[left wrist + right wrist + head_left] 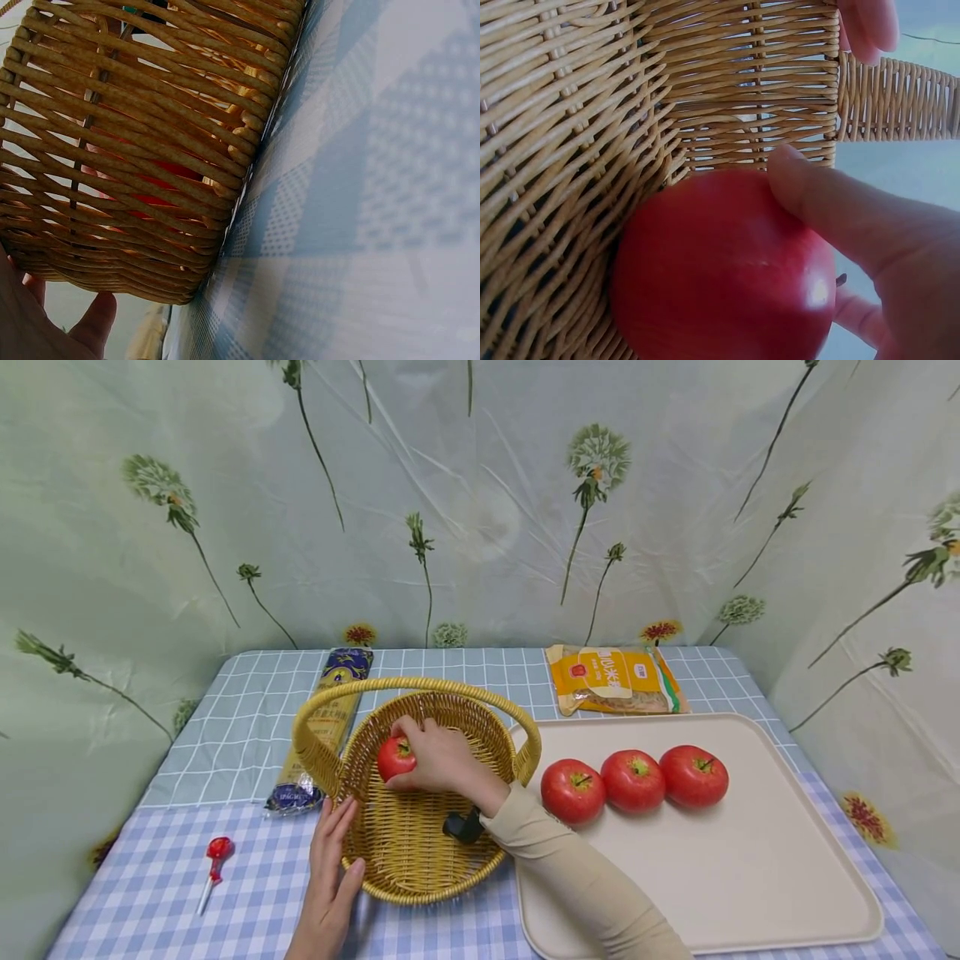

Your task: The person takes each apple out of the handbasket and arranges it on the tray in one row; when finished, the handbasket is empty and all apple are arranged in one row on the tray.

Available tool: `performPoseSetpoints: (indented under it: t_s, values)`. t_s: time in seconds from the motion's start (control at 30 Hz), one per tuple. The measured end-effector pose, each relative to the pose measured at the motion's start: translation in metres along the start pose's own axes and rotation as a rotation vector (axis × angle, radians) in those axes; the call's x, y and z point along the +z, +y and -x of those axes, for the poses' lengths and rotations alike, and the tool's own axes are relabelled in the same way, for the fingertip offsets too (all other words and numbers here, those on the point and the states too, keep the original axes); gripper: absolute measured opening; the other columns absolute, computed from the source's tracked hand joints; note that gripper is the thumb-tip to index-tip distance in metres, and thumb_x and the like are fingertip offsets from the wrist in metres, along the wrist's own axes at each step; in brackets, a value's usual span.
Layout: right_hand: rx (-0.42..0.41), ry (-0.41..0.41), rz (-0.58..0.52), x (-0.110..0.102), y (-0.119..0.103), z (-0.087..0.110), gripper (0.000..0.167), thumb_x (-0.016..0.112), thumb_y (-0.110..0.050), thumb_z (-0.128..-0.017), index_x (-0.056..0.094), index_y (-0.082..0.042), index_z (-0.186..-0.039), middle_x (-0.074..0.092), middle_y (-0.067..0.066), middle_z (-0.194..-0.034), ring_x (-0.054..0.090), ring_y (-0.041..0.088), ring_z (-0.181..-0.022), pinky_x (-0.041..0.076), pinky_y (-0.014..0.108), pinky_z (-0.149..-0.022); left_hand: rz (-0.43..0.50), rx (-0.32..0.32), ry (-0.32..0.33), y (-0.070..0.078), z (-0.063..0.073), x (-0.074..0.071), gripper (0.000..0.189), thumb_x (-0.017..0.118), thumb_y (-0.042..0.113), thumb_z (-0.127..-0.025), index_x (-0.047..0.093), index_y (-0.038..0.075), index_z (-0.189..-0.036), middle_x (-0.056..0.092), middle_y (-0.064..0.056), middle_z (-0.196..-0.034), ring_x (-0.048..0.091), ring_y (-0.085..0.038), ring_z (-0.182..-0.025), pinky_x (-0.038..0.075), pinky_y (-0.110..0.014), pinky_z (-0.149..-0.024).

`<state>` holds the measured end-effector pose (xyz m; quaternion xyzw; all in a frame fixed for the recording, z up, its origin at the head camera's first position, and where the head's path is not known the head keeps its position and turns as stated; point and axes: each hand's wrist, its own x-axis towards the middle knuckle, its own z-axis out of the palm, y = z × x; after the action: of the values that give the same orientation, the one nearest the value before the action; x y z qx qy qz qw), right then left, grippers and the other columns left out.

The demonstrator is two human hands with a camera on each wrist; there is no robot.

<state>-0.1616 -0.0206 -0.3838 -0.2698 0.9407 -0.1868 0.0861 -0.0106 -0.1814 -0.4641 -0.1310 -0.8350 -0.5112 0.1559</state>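
In the head view a red apple [394, 760] is in the left part of a round wicker basket [397, 868] with an arched handle. My right hand [438, 756] reaches into the basket and grips this apple [727, 262]; the thumb lies across its side in the right wrist view. The apple is down against the weave there. My left hand [330, 868] rests against the basket's near left rim, fingers fairly straight, thumb spread apart. Through gaps in the wicker the left wrist view shows some red. Three more red apples [573, 792] sit in a row on a beige tray.
The beige tray [750, 877] lies right of the basket. Behind it is an orange food packet [618, 681]. A spaghetti packet [318, 735] lies left of the basket, partly behind the handle. A red lollipop [217, 852] is on the checked cloth at the left.
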Motion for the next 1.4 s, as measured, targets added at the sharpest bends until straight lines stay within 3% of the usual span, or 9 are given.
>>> performPoseSetpoints:
  t_s: [0.47,0.7,1.03,1.4]
  values:
    - [-0.011,-0.035,-0.053,-0.003,0.005,0.007,0.066,0.079,-0.052,-0.069,0.049,-0.025,-0.121,0.054,0.006,-0.101,0.056,0.020,-0.081,0.044,0.033,-0.063,0.002,-0.016,-0.010,0.002,-0.002,0.000,0.060,0.043,-0.008,-0.092,0.025,0.002,-0.149,0.018,-0.013,-0.153,-0.007,-0.031,-0.142,-0.001,-0.023,-0.108]
    - [0.011,-0.036,-0.058,-0.005,0.004,0.013,0.067,0.077,-0.057,-0.069,0.050,-0.025,-0.121,0.054,0.004,-0.099,0.056,0.020,-0.079,0.043,0.033,-0.064,0.001,0.006,-0.005,0.000,-0.002,0.000,0.060,0.044,-0.009,-0.091,0.026,-0.001,-0.148,0.018,-0.015,-0.152,-0.006,-0.033,-0.141,-0.001,-0.022,-0.108]
    - [0.014,0.012,-0.091,-0.010,0.004,0.023,0.067,0.074,-0.061,-0.069,0.050,-0.027,-0.121,0.053,0.002,-0.100,0.056,0.019,-0.079,0.044,0.033,-0.065,-0.004,0.041,0.006,-0.004,0.000,0.001,0.062,0.044,-0.012,-0.088,0.027,-0.004,-0.146,0.020,-0.018,-0.151,-0.005,-0.034,-0.141,-0.001,-0.022,-0.109]
    - [-0.017,0.051,-0.146,-0.023,0.001,0.036,0.067,0.071,-0.062,-0.072,0.048,-0.028,-0.126,0.052,0.001,-0.105,0.057,0.023,-0.080,0.046,0.037,-0.068,-0.020,0.035,0.018,-0.003,0.000,0.001,0.060,0.044,-0.010,-0.090,0.027,-0.003,-0.147,0.021,-0.019,-0.150,-0.005,-0.038,-0.140,0.000,-0.022,-0.108]
